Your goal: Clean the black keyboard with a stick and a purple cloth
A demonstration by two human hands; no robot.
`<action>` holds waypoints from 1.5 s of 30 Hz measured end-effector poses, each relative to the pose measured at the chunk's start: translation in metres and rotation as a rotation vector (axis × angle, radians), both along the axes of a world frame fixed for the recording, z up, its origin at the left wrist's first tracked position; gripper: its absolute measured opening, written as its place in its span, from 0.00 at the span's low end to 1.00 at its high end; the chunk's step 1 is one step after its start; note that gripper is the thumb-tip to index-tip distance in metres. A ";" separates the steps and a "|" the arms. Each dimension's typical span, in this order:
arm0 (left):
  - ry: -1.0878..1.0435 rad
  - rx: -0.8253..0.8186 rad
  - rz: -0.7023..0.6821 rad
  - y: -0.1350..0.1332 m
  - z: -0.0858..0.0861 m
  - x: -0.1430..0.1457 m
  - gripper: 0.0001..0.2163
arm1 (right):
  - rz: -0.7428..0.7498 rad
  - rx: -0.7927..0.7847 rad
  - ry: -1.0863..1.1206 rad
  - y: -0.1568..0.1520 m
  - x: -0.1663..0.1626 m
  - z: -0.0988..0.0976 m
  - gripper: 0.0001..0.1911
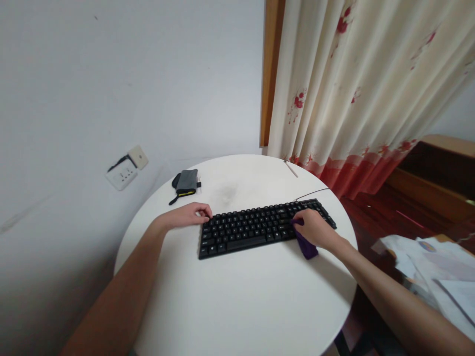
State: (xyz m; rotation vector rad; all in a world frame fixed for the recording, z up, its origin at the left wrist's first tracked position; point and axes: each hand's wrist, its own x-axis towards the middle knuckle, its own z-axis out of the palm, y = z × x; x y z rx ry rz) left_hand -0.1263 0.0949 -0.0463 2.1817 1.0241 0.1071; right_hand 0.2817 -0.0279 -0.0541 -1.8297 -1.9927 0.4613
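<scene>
A black keyboard [245, 228] lies slightly askew across the round white table [237, 296]. At its upper left corner my left hand [191, 214] has its fingers curled and closed on the keyboard's edge. Bunched in the closed fingers of my right hand [313, 226] is a purple cloth [307, 247]. That hand rests over the right part of the keys, hiding some of them, while the cloth's loose end hangs past the keyboard's front edge onto the table.
Toward the back left of the table lies a grey pouch [187, 181] with a black strap. A thin cable [311, 193] runs behind the keyboard. A slim stick-like item [291, 169] lies near the far edge. Papers [434, 267] are piled at right; a curtain [345, 99] hangs behind.
</scene>
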 end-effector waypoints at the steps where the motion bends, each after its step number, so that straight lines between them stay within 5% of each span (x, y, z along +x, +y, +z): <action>1: -0.003 -0.001 -0.005 0.000 0.000 0.000 0.10 | 0.008 -0.006 0.002 -0.006 0.001 0.000 0.09; 9: 0.017 0.018 -0.001 0.000 -0.002 0.000 0.11 | -0.038 0.117 0.033 -0.040 -0.006 -0.018 0.09; 17: 0.004 0.023 -0.008 0.001 -0.003 -0.002 0.11 | -0.060 0.083 -0.017 -0.052 -0.049 -0.029 0.07; 24: -0.005 0.007 -0.016 0.002 -0.004 -0.001 0.11 | 0.298 0.001 -0.019 -0.048 -0.108 -0.012 0.12; 29: 0.017 0.016 -0.022 0.003 -0.002 -0.001 0.11 | 0.542 -0.003 0.212 -0.064 -0.121 0.000 0.11; 34: 0.023 0.026 -0.028 0.002 -0.002 0.000 0.12 | 0.327 0.081 0.384 -0.071 -0.070 0.014 0.10; 39: 0.025 0.020 -0.015 0.000 -0.003 0.000 0.11 | -0.007 0.150 0.066 -0.055 -0.003 0.007 0.10; 42: 0.024 0.021 -0.008 -0.001 -0.003 0.000 0.11 | -0.061 0.104 -0.071 -0.054 -0.010 -0.011 0.11; 45: 0.029 0.020 -0.009 -0.002 0.000 0.002 0.11 | 0.064 -0.013 -0.010 -0.063 -0.061 -0.024 0.14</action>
